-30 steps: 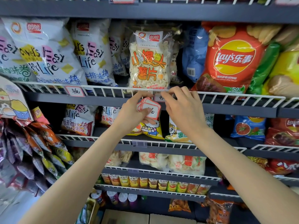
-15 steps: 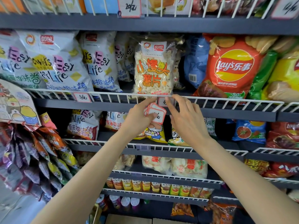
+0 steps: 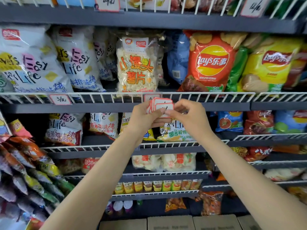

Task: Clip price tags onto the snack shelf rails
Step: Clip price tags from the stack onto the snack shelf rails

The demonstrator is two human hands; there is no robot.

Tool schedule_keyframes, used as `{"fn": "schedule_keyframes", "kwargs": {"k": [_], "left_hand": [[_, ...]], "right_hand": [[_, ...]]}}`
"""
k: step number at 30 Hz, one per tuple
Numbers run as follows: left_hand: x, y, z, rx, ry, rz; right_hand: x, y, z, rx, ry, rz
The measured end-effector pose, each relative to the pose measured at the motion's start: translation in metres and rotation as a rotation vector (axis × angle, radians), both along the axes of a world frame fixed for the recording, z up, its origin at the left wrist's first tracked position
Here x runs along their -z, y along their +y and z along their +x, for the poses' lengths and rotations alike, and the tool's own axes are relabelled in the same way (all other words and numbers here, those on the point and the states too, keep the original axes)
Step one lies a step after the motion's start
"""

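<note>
Since half a second ago, the right hand [image 3: 191, 118] is being drawn back off the white wire rail [image 3: 207, 93] and brought against the left hand [image 3: 146, 118], just below that rail. A small stack of red-bordered price tags [image 3: 162, 105] is being gripped in the left hand, while the front tag is being pinched at its edge by the right thumb and forefinger. One tag [image 3: 150, 97] is being kept on the rail directly above both hands, another [image 3: 60, 99] well to their left.

Even light, soft blur, bowed edges
</note>
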State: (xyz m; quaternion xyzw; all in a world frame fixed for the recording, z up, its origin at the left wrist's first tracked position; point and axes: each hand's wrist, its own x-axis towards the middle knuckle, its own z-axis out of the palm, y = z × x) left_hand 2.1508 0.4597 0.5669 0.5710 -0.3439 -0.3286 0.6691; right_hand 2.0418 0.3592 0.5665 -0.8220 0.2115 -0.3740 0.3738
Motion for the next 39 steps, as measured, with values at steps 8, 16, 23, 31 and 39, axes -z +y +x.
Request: {"fn": "schedule_keyframes", "kwargs": {"k": [8, 16, 23, 31, 39], "left_hand": [[-0.007, -0.056, -0.063, 0.081, -0.072, -0.014], [-0.008, -0.13, -0.133, 0.065, -0.082, 0.004], [0.004, -0.179, -0.175, -0.088, -0.141, 0.009], [0.01, -0.202, -0.176, -0.246, -0.154, 0.034], [0.012, -0.247, -0.226, -0.1, -0.336, 0.013]], "right_hand": [[0.001, -0.054, -0.069, 0.172, 0.023, -0.039], [-0.008, -0.145, -0.139, 0.1, 0.066, -0.027], [-0.001, -0.204, -0.175, 0.05, 0.069, -0.003], [0.003, -0.226, -0.195, 0.182, 0.013, 0.014], [0.003, -0.247, -0.249, 0.313, 0.014, -0.03]]}}
